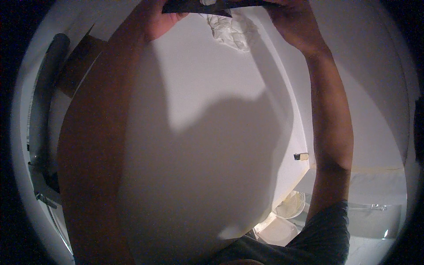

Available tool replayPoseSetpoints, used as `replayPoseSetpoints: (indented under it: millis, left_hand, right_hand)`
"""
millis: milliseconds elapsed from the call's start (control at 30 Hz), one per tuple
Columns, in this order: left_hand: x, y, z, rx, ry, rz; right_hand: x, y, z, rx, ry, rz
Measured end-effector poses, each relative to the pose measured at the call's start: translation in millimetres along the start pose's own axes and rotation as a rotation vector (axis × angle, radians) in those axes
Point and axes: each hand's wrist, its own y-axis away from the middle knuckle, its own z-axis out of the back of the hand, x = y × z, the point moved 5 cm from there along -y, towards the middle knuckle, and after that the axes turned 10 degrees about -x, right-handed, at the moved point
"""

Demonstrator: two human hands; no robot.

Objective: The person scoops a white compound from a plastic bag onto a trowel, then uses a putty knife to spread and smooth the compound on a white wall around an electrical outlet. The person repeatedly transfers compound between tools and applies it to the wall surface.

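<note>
While our two hands reach up to the top edge of the view, they stand well apart, the left hand (161, 22) at one end of a dark flat piece (190, 8) and the right hand (293, 28) at the other. Their fingers are largely cut off or covered, so we cannot tell how firmly either one grips. Black and thin, the piece spans between them with an uneven lower edge, and just under it we see crumpled white material (236, 33), creased and bunched, before a broad white surface (212, 66). Our forearms frame that surface, the left one (95, 154) hiding much of what lies on its side, and a large soft shadow (212, 154) darkens the middle. Farther left we find a grey pipe (42, 97) beside a brown boxy object (84, 64). Toward the right, a small black-and-beige piece (301, 156) sits at the white surface's edge; below it are a pale ribbed basket (292, 205) and a whitish rounded-corner object (279, 229), both partly blocked by our dark sleeve (324, 227) and right arm (331, 115).
</note>
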Motion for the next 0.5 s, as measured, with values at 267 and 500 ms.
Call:
replayPoseSetpoints:
  millis: [267, 500]
  left_hand:
    - [-6.2, -2.9, 23.2, -0.165, -0.051, 0.074]
    - [-33.8, 2.9, 52.2, -0.308, 0.031, -0.101]
  right_hand:
    - [-1.4, -14.0, -1.3, -0.027, -0.002, 0.115]
    - [-21.0, 0.4, 12.1, 0.016, 0.22, -0.222]
